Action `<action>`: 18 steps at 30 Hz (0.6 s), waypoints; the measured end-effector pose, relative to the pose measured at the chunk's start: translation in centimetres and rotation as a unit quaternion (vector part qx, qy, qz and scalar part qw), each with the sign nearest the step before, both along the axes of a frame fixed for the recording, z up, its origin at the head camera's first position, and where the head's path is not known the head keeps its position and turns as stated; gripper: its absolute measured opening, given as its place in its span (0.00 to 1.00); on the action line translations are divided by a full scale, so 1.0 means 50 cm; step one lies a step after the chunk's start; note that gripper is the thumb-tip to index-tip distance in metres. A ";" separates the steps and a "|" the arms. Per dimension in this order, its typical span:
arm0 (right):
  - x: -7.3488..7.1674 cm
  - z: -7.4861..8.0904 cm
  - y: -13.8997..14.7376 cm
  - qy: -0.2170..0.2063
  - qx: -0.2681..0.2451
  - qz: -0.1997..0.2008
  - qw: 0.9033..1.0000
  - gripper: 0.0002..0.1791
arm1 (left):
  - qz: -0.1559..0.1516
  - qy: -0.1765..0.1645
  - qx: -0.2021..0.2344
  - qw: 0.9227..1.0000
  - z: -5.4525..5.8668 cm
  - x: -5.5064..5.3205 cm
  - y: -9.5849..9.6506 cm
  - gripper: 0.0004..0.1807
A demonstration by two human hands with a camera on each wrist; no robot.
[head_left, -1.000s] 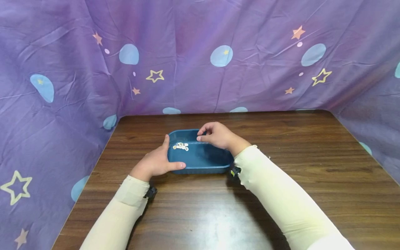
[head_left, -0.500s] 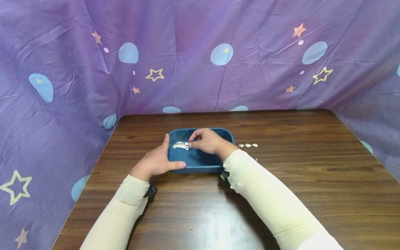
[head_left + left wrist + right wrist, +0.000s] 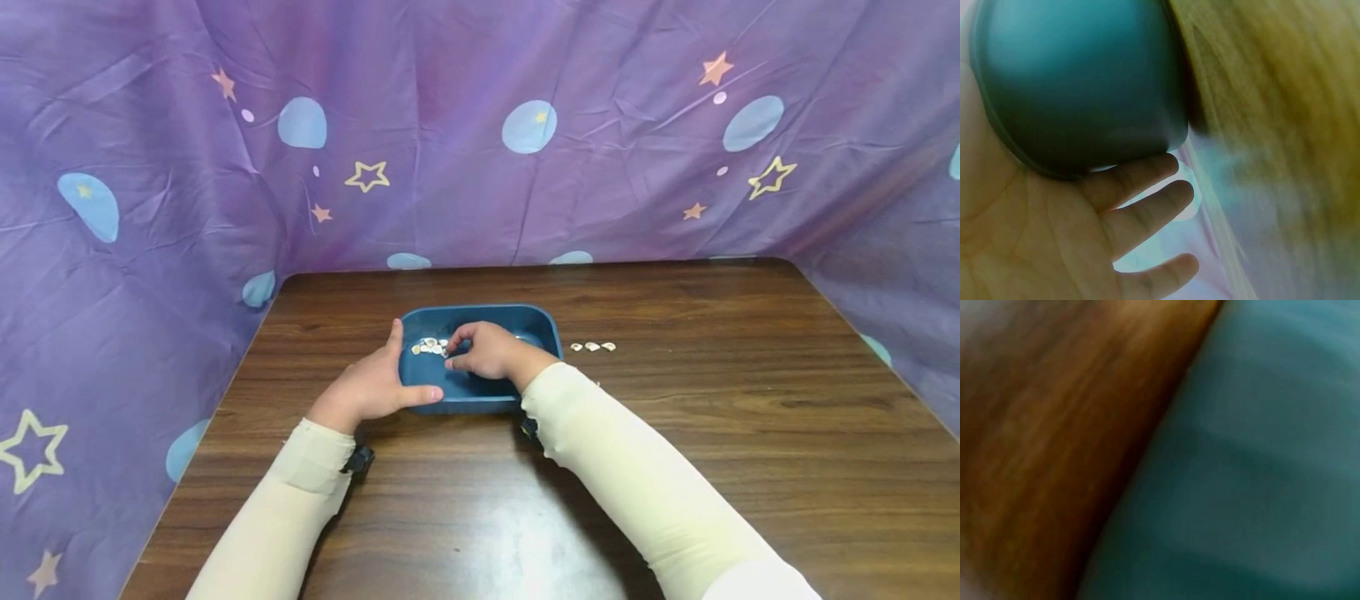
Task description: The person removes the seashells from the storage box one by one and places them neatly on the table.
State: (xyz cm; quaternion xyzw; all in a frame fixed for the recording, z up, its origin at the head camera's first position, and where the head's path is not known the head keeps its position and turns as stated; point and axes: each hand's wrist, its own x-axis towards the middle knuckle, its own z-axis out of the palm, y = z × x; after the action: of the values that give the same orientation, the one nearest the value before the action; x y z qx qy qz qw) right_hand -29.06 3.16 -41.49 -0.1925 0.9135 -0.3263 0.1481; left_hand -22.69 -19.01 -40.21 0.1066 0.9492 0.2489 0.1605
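A blue rectangular tray [image 3: 480, 402] stands on the table, with several small whitish shells [image 3: 429, 345] lying in its left part. My left hand [image 3: 367, 387] rests against the tray's left end, thumb along the near rim. In the left wrist view, the fingers [image 3: 1147, 215] of that hand are extended beside the tray's outer wall [image 3: 1085, 81]. My right hand [image 3: 487, 352] is over the tray, its thumb and bent fingers slightly apart right beside the shells. The right wrist view shows only blurred blue tray wall [image 3: 1260, 469] and no fingers.
Three small shells [image 3: 592, 347] lie in a row on the wooden table [image 3: 712, 400] to the right of the tray. A purple curtain [image 3: 465, 200] with stars hangs behind the table and along its sides.
My right hand has moved left and down, from the tray's far side to beside the shells. The row of shells on the table has come into view. The left hand stays on the tray.
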 end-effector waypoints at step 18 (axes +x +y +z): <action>0.001 0.004 -0.003 -0.019 0.060 0.029 0.998 0.23 | -0.008 0.001 -0.008 1.000 0.003 -0.002 0.000 0.74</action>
State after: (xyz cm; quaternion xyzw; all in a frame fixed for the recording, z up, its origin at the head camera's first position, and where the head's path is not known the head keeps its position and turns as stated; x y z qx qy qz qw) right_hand -28.99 3.02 -41.27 -0.2038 0.9224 -0.2701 0.1862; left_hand -22.81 -19.03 -40.04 0.1128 0.9505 0.2400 0.1621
